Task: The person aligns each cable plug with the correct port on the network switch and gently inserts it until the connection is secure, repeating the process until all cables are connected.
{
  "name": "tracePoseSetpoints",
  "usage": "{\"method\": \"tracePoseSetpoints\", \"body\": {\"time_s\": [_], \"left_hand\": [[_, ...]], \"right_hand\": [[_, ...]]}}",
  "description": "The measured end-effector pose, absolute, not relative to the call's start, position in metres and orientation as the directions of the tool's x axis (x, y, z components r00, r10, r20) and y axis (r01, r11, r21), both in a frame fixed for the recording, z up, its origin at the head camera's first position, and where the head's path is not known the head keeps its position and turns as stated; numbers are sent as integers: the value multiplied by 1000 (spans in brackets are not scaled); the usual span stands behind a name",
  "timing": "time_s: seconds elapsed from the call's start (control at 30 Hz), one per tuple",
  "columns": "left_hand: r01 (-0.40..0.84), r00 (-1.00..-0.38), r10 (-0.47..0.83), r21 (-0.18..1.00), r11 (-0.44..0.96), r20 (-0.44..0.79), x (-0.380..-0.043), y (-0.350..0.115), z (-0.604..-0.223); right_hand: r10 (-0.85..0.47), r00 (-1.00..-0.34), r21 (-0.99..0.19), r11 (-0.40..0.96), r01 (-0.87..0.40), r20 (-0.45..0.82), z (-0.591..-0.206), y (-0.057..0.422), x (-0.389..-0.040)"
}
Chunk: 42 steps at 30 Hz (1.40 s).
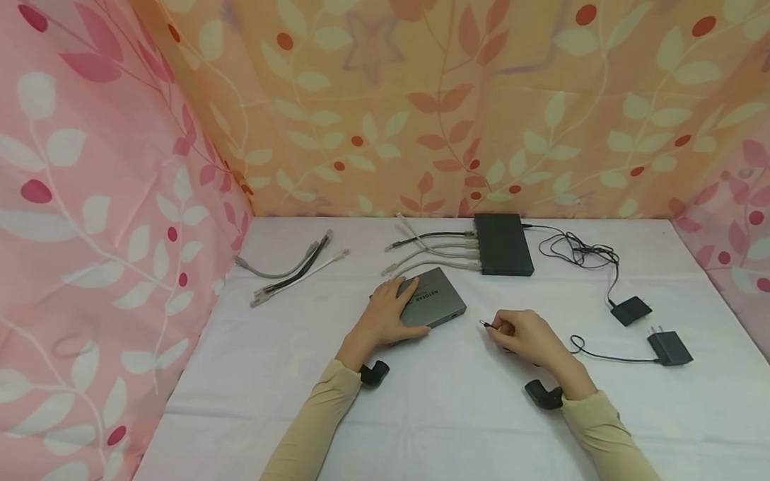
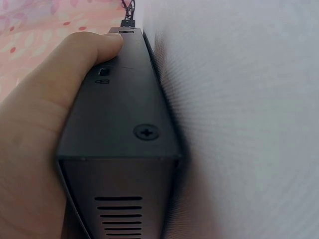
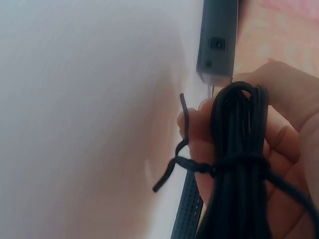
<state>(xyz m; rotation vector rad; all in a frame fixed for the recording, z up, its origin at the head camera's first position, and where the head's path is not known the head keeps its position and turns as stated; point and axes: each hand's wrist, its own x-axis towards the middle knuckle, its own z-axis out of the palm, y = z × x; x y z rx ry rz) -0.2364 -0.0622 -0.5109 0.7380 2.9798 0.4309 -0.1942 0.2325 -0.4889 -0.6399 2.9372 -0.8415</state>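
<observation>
A grey NETGEAR network switch point(image 1: 439, 299) lies in the middle of the table, turned at an angle. My left hand point(image 1: 382, 317) holds it, fingers spread over its top and thumb along the near side. In the left wrist view that thumb point(image 2: 107, 47) presses the side of the box, beyond a small lock slot. Just right of the switch, my right hand point(image 1: 529, 339) pinches a thin black power cable near its plug point(image 1: 485, 323). The cable's folded bundle point(image 3: 239, 149), bound by a twist tie point(image 3: 184, 129), lies against the palm. The switch's power socket point(image 3: 218, 44) faces the right hand.
A black network switch point(image 1: 504, 246) stands at the back, network cables point(image 1: 438, 254) running from its left side and a power cord to an adapter point(image 1: 631, 311). Loose network cables point(image 1: 295, 269) lie at left. Another adapter point(image 1: 670, 348) lies at right, its cord leading toward the right hand.
</observation>
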Motion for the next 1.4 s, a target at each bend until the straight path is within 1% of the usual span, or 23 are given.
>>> {"method": "tracePoseSetpoints", "body": {"time_s": [0.27, 0.4, 0.47, 0.63, 0.83, 1.0, 1.13, 1.4], "left_hand": [[465, -879, 475, 282, 839, 35, -235, -63, -511], [474, -874, 483, 287, 832, 44, -235, -62, -511], [477, -873, 485, 288, 830, 48, -236, -62, -511], [485, -871, 488, 260, 835, 57, -236, -61, -512], [514, -857, 508, 196, 835, 85, -237, -61, -513], [530, -848, 523, 143, 836, 84, -238, -62, -516], [538, -843, 531, 142, 831, 88, -239, -62, -516], [548, -836, 539, 143, 824, 102, -240, -63, -517]], "right_hand": [[-364, -922, -485, 788, -380, 132, -496, 212, -195], [-352, -920, -508, 769, -388, 170, -498, 204, -195], [-351, -920, -540, 748, -387, 175, -498, 201, -195], [-358, -920, -608, 699, -377, 158, -499, 195, -197], [-356, -922, -638, 677, -368, 153, -503, 191, -199], [-352, -928, -665, 665, -340, 121, -505, 186, -203], [-347, -933, -674, 666, -319, 98, -505, 184, -204], [-322, -941, -680, 668, -302, 102, -506, 180, -204]]}}
